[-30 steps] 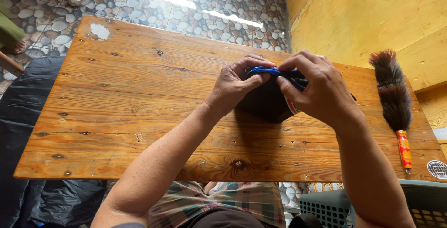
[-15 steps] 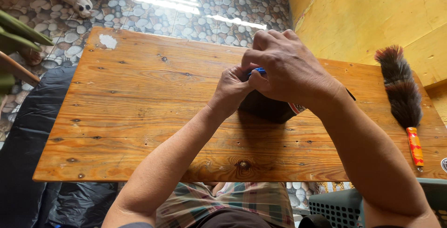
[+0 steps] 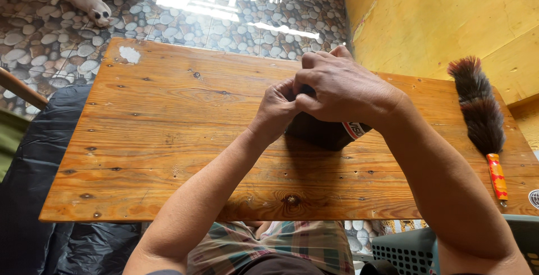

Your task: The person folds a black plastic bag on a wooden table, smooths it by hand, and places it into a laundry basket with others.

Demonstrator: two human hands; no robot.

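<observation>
A dark, rounded object [image 3: 323,132] with a red-and-white label stands on the wooden table [image 3: 168,140] near its middle right. Both my hands are on its top. My left hand [image 3: 278,109] pinches something at the top with closed fingers. My right hand [image 3: 339,87] covers the top from above, fingers curled over it. The blue piece seen earlier is hidden under my right hand.
A feather duster [image 3: 480,115] with an orange handle lies on the table's right side. A yellow wall [image 3: 443,22] rises behind. A black plastic sheet [image 3: 33,168] hangs at the left. A small pale animal [image 3: 84,0] lies on the pebble floor. A plastic crate [image 3: 404,250] sits below right.
My right hand has moved over the top of the dark object and now hides the blue piece. The camera has tilted, so the table sits lower in view.
</observation>
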